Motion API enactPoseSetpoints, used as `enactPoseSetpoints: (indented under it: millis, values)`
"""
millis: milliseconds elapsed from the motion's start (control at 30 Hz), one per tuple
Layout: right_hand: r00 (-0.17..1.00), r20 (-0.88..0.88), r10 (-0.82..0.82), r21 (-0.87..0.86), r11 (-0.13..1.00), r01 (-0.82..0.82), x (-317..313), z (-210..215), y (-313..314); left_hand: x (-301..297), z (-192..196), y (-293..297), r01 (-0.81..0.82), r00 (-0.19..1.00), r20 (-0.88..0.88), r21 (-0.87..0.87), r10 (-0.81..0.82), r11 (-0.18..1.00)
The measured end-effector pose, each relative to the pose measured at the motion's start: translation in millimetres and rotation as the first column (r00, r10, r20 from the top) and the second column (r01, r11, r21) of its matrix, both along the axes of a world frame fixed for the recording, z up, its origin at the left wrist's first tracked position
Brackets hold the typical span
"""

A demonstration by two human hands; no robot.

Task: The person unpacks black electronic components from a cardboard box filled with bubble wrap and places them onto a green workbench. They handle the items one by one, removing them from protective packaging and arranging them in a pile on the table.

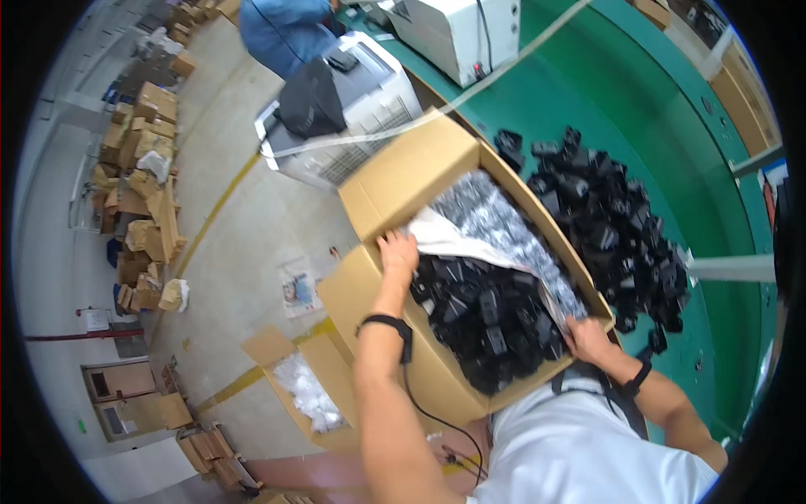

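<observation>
The left hand (399, 252) and right hand (589, 340) hold opposite ends of a white sheet (453, 241) stretched across an open carton (411, 172); black parts (491, 328) fill its near side, clear plastic wrapping (495, 214) its far side. Beside it, a black heap (609, 227) covers part of a green table (655, 92)

even indoor light, soft focus, bent edges, black fisheye rim

blue-clad person (281, 38) cropped above, white machine (460, 38) cropped above
</observation>
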State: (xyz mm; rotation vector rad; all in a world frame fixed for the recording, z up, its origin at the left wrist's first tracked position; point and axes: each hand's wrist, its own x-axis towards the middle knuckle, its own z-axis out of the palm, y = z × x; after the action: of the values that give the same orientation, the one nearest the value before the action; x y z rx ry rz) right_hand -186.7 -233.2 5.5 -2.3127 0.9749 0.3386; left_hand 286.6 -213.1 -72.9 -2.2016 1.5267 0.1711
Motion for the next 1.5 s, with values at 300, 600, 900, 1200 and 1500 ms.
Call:
enactPoseSetpoints:
  millis: [300, 600, 900, 1200, 1500]
  values:
    - [0.911, 0.226, 0.345, -0.174, 0.934, -0.311, 22, 63, 30, -7, 10, 2, 0.184, 0.959, 0.176, 0.201, -0.22, 0.962]
    - [0.744, 0.165, 0.647, -0.188, 0.761, -0.621, 73, 30, 49, -10, 18, -11, 0.142, 0.952, 0.227, 0.26, -0.203, 0.955]
    - [0.909, 0.244, 0.339, 0.076, 0.927, -0.367, 58, 25, 15, 0, -17, 2, -0.123, 0.975, -0.178, 0.083, 0.136, 0.989]
    - [0.956, 0.267, -0.125, 0.084, 0.991, 0.107, 17, 32, 4, 17, -20, -9, -0.235, 0.917, -0.336, -0.013, 0.217, 0.972]
    - [0.927, 0.309, -0.214, 0.082, 0.977, 0.198, 10, 35, 6, -10, -13, -13, -0.551, 0.771, -0.413, -0.051, 0.485, 0.833]
